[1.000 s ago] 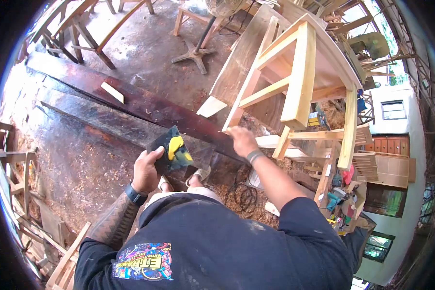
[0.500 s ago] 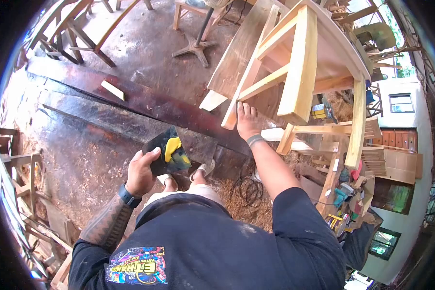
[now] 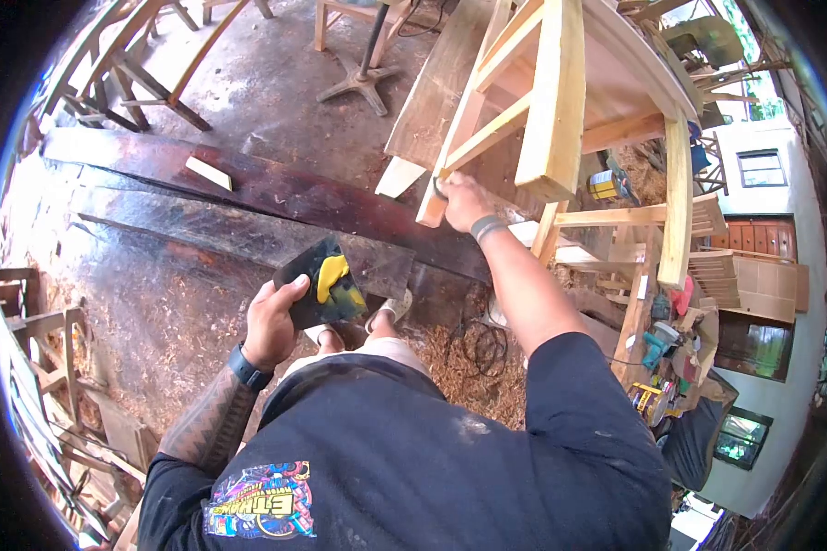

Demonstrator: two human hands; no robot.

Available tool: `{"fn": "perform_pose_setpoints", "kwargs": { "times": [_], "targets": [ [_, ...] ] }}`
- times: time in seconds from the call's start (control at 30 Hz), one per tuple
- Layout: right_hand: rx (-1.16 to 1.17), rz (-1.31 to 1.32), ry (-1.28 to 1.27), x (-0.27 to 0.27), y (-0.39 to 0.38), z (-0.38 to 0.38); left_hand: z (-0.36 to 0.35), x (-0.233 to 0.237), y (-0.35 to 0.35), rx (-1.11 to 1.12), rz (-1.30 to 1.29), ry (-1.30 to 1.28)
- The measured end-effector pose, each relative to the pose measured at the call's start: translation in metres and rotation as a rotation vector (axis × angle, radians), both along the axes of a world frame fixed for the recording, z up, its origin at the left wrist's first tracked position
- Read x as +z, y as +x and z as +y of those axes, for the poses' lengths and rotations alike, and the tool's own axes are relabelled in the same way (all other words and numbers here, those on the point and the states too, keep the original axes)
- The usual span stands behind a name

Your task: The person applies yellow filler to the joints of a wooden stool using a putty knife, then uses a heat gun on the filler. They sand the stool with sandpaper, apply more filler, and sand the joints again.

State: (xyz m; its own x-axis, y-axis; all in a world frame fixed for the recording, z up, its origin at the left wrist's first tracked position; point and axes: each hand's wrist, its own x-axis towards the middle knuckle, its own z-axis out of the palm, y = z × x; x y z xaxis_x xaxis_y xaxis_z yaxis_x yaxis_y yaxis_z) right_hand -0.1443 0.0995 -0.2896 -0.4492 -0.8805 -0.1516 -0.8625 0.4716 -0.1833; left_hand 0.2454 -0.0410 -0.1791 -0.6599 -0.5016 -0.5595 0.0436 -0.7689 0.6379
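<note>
My left hand (image 3: 274,321) grips a dark flat plate (image 3: 314,308) by its edge, thumb on top. A bright yellow smear of paste (image 3: 333,274) lies on the plate, with duller yellow streaks below it. My right hand (image 3: 468,201) is closed against the lower end of a pale wooden leg (image 3: 443,193) of an upturned-looking wooden piece of furniture (image 3: 549,119). A small dark edge shows by its fingers at the wood; what the hand holds is too small to make out.
Long dark boards (image 3: 230,197) lie on the shaving-strewn floor ahead, with a small wood offcut (image 3: 209,173) on them. A metal star-shaped stand base (image 3: 359,84) stands beyond. A teal power tool (image 3: 657,345) and a cable (image 3: 485,351) are at the right. Wooden chair frames (image 3: 138,73) stand far left.
My right hand has gone from fingers laid over the wooden leg to a closed grip beside it, turned more inward. My left hand still holds the plate, nearly in place. The view has shifted slightly.
</note>
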Motion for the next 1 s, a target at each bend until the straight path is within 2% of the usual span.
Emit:
{"fn": "perform_pose_setpoints", "kwargs": {
  "times": [0.03,0.13,0.17,0.23,0.3,0.4,0.53,0.67,0.8,0.93,0.97,1.0],
  "targets": [
    [0.079,0.068,-0.027,0.001,0.006,0.009,-0.001,-0.002,0.000,0.005,0.012,0.000],
    [0.198,-0.048,0.207,0.008,0.021,0.026,-0.003,0.001,0.008,-0.085,0.095,-0.198],
    [0.197,-0.139,0.169,0.013,0.022,0.028,-0.006,0.001,0.011,-0.099,0.110,-0.245],
    [0.007,-0.083,0.098,0.032,0.014,0.016,-0.007,-0.001,0.017,-0.079,0.090,-0.270],
    [-0.201,-0.005,-0.004,0.029,0.006,0.008,-0.007,0.008,0.018,-0.012,-0.027,-0.059],
    [-0.207,0.063,0.023,0.013,-0.005,-0.004,-0.008,0.001,0.019,-0.011,0.003,-0.033],
    [-0.045,0.105,-0.073,-0.010,0.010,-0.001,-0.008,0.001,0.026,0.011,-0.018,-0.022],
    [0.024,0.224,0.124,-0.018,0.059,0.021,-0.009,-0.005,0.026,0.008,0.020,0.005],
    [0.073,0.243,0.008,-0.029,0.093,0.046,-0.014,-0.003,0.027,0.033,0.053,-0.011],
    [0.102,0.150,-0.001,-0.013,0.079,0.049,-0.018,-0.002,0.032,0.025,0.048,-0.015],
    [0.071,0.000,-0.019,-0.014,0.060,0.046,-0.019,-0.003,0.032,0.035,0.036,-0.037],
    [0.046,0.048,-0.080,-0.016,0.045,0.045,-0.020,-0.006,0.034,0.048,0.022,-0.056]
  ]
}}
